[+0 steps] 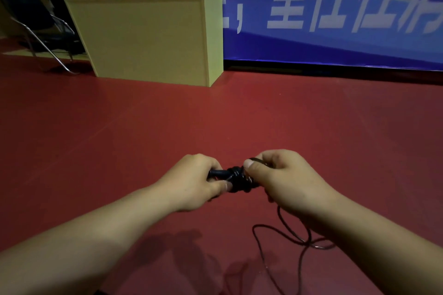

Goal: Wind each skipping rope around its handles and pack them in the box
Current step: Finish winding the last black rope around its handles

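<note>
I hold a black skipping rope low in the middle of the head view. My left hand (199,181) grips the black handles (219,173), thumb pressed on their near side. Several turns of thin black rope (239,178) are wound tightly around the handles between my hands. My right hand (278,175) pinches the rope just right of that coil, thumb on top. The loose rest of the rope (287,235) hangs from under my right wrist and loops over the red floor. No packing box for the ropes is in view that I can tell.
A tall pale-yellow wooden cabinet (153,38) stands on the red floor (119,139) at the back left. A metal-framed chair (40,29) sits left of it. A blue banner (335,19) with large white characters covers the back wall.
</note>
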Tool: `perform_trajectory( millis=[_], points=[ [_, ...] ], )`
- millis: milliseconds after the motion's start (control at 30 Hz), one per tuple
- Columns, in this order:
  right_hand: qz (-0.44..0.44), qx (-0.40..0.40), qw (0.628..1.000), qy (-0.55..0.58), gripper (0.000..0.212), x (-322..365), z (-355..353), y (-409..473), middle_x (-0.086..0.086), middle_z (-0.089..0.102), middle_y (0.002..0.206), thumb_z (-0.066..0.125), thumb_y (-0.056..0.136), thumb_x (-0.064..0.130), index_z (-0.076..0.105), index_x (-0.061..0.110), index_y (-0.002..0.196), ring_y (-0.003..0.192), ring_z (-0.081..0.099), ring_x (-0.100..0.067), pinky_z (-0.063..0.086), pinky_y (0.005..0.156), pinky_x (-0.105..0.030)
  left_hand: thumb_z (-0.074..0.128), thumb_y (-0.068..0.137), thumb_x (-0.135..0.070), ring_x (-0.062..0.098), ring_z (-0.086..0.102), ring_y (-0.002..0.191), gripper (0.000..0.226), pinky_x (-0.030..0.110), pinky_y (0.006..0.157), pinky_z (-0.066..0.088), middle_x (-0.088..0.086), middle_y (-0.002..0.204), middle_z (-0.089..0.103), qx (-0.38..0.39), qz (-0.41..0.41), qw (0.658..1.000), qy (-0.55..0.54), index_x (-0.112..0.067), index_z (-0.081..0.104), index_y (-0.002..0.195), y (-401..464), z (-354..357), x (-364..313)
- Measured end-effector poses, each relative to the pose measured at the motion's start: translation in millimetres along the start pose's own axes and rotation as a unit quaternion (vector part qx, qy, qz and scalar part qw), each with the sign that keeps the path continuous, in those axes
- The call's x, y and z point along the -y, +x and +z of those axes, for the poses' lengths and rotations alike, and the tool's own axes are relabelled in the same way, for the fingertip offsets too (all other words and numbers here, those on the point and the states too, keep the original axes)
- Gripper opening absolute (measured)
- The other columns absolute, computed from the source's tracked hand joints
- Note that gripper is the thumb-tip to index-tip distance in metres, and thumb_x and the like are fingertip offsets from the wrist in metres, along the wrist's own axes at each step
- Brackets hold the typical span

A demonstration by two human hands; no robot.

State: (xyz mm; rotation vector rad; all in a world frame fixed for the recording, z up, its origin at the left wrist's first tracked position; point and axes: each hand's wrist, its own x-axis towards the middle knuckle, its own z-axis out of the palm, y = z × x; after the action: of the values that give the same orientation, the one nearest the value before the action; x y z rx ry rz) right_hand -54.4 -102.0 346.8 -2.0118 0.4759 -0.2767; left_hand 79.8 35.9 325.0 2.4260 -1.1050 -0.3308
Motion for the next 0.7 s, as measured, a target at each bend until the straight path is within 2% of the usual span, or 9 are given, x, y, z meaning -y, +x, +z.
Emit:
perform_trajectory(
  millis=[67,133,233,367,533,633,700],
  points=[
    [0.003,-0.011,1.000,-0.003,0.033,-2,-1,2,0.004,0.061,0.054,0.056,0.095,0.033,0.066,0.008,0.076,0.046,0.045,-0.008,0.037,0.052,-0.027,0.072,0.085,-0.039,0.011,0.066,0.067,0.012,0.038,0.068,0.055,-0.007,0.069,0.070,0.038,0.024,0.999,0.013,-0.027,0.068,0.084,-2,0,-4],
    [0.006,-0.025,1.000,-0.012,0.033,-4,-2,4,0.009,0.053,0.046,0.056,0.096,0.032,0.065,0.006,0.078,0.039,0.042,-0.005,0.036,0.044,-0.020,0.071,0.085,-0.040,0.012,0.066,0.067,0.014,0.038,0.068,0.054,-0.006,0.071,0.071,0.070,0.049,0.996,0.019,-0.026,0.068,0.086,-5,-1,-6],
    [-0.004,-0.039,0.998,-0.045,0.034,-9,-4,9,0.005,0.047,0.054,0.057,0.095,0.034,0.064,0.004,0.079,0.038,0.039,-0.004,0.034,0.038,-0.016,0.070,0.087,-0.040,0.013,0.065,0.069,0.017,0.037,0.068,0.053,-0.005,0.074,0.070,0.105,0.081,0.991,0.026,-0.025,0.068,0.093,-10,-4,-10],
    [-0.036,-0.028,0.990,-0.133,0.032,-12,-6,12,0.012,0.046,0.043,0.058,0.092,0.040,0.067,0.014,0.076,0.041,0.042,-0.002,0.028,0.042,-0.014,0.070,0.088,-0.037,0.012,0.064,0.069,0.014,0.035,0.067,0.052,-0.006,0.073,0.070,0.144,0.106,0.984,0.010,-0.024,0.067,0.093,-16,-7,-13],
    [-0.059,-0.011,0.985,-0.165,0.027,-16,-7,16,0.009,0.057,0.057,0.065,0.087,0.043,0.069,0.020,0.075,0.052,0.049,-0.002,0.039,0.052,-0.020,0.070,0.090,-0.031,-0.001,0.059,0.062,0.007,0.018,0.060,0.043,-0.014,0.069,0.066,0.201,0.124,0.971,-0.049,-0.027,0.064,0.090,-22,-9,-13],
    [-0.044,0.003,0.995,-0.091,0.015,-17,-10,20,0.006,0.066,0.066,0.075,0.082,0.035,0.072,0.021,0.078,0.061,0.059,-0.006,0.051,0.064,-0.029,0.069,0.091,-0.022,0.004,0.062,0.069,0.005,0.021,0.067,0.046,-0.007,0.077,0.069,0.236,0.121,0.954,-0.141,-0.021,0.064,0.093,-24,-11,-12],
    [-0.027,0.029,0.999,-0.017,0.014,-16,-13,21,0.003,0.065,0.067,0.079,0.079,0.027,0.070,0.019,0.086,0.063,0.057,-0.011,0.049,0.066,-0.030,0.068,0.092,-0.016,0.011,0.063,0.074,0.007,0.029,0.073,0.050,0.002,0.084,0.071,0.248,0.123,0.939,-0.205,-0.014,0.064,0.098,-25,-12,-10]
  ],
)
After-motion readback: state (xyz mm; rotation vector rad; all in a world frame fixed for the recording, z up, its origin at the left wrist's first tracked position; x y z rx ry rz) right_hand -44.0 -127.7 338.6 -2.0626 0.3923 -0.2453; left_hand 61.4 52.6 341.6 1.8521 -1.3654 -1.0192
